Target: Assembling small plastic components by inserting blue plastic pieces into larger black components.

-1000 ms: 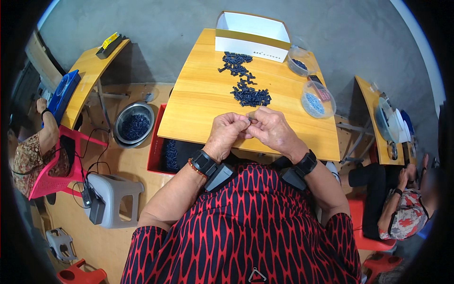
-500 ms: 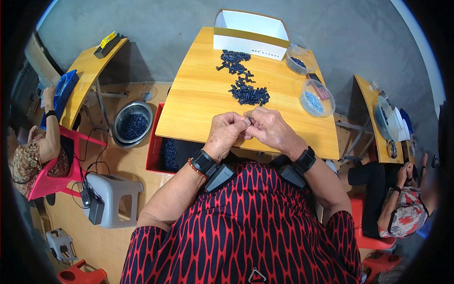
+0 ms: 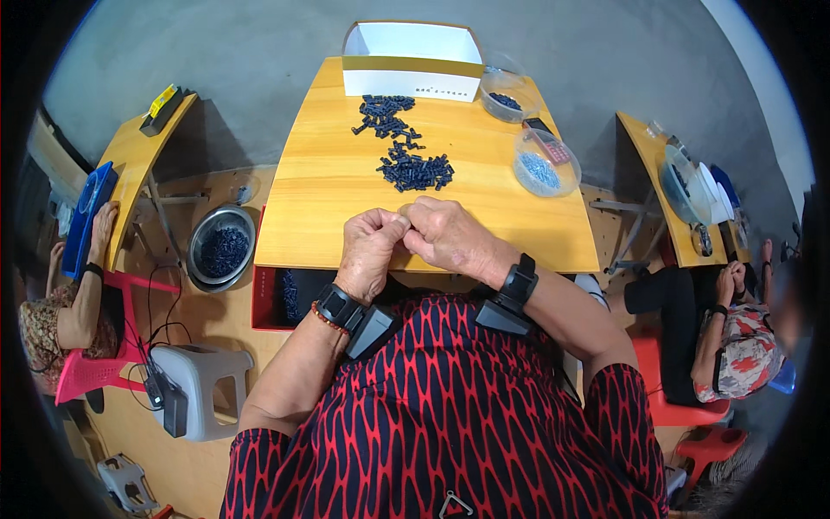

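Over the near edge of the wooden table (image 3: 320,208), my left hand (image 3: 370,253) and my right hand (image 3: 454,238) meet with fingertips pinched together. Whatever sits between them is hidden by the fingers. Just beyond lies a pile of small dark, tube-like pieces (image 3: 417,172). A thin trail links it to a second dark pile (image 3: 383,116) farther back. To the right stands a clear round tub (image 3: 566,184) holding tiny light-blue pieces (image 3: 540,170).
A white box with a gold band (image 3: 413,85) stands at the back, beside another clear tub (image 3: 521,86) with dark pieces. A metal basin (image 3: 197,275) of dark pieces and a grey stool (image 3: 201,376) are on the left floor. People sit at side tables on both sides.
The view has shifted, so the table appears farther left. My hands remain pinched together; the right has turned further over, and the small dark bit glimpsed between the fingertips is now covered.
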`<action>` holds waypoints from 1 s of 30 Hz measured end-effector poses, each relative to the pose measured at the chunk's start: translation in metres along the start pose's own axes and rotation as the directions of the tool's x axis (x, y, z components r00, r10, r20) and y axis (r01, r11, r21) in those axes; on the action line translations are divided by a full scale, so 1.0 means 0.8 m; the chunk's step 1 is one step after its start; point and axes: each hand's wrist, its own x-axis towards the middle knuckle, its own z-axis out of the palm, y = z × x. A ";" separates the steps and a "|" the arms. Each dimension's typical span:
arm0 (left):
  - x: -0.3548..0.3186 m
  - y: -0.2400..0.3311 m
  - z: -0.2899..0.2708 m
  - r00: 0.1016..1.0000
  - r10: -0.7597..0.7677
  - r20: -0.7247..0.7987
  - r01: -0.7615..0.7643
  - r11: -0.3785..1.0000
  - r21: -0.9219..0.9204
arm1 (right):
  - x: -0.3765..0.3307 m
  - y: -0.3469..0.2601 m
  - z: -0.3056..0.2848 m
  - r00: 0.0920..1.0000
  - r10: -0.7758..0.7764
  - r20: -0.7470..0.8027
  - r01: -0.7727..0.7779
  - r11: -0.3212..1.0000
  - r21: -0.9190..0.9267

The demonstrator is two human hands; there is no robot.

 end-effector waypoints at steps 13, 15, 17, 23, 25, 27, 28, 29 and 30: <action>0.008 0.023 -0.019 0.962 0.212 -0.169 -0.218 0.976 -0.018 | -0.005 0.038 -0.084 0.973 0.211 -0.093 -0.188 0.960 0.207; 0.012 0.050 -0.041 0.910 0.305 -0.282 -0.318 0.948 -0.001 | -0.010 0.068 -0.132 0.916 0.278 -0.288 -0.271 0.960 0.065; 0.018 0.068 -0.081 0.828 0.423 -0.368 -0.445 0.895 0.030 | -0.017 0.110 -0.176 0.930 0.168 -0.326 -0.257 0.933 -0.253; 0.019 0.101 -0.191 0.607 0.416 -0.677 -0.514 0.855 0.066 | -0.031 0.166 -0.213 0.847 0.531 0.025 -0.492 0.800 -0.344; 0.018 0.098 -0.218 0.532 0.334 -0.778 -0.394 0.911 0.122 | -0.030 0.166 -0.208 0.820 0.566 0.090 -0.504 0.787 -0.357; 0.021 0.075 -0.266 0.569 0.269 -0.777 -0.312 0.945 0.099 | -0.029 0.170 -0.206 0.788 0.597 0.150 -0.514 0.772 -0.374; 0.024 0.058 -0.295 0.598 0.200 -0.776 -0.226 0.971 0.076 | -0.032 0.177 -0.201 0.819 0.552 0.158 -0.456 0.793 -0.404; 0.025 0.038 -0.340 0.601 0.200 -0.774 -0.226 0.971 0.075 | -0.034 0.179 -0.199 0.846 0.506 0.167 -0.398 0.808 -0.435; 0.019 0.015 -0.392 0.706 0.132 -0.696 -0.042 0.989 0.145 | -0.027 0.174 -0.198 0.849 0.499 0.174 -0.389 0.813 -0.433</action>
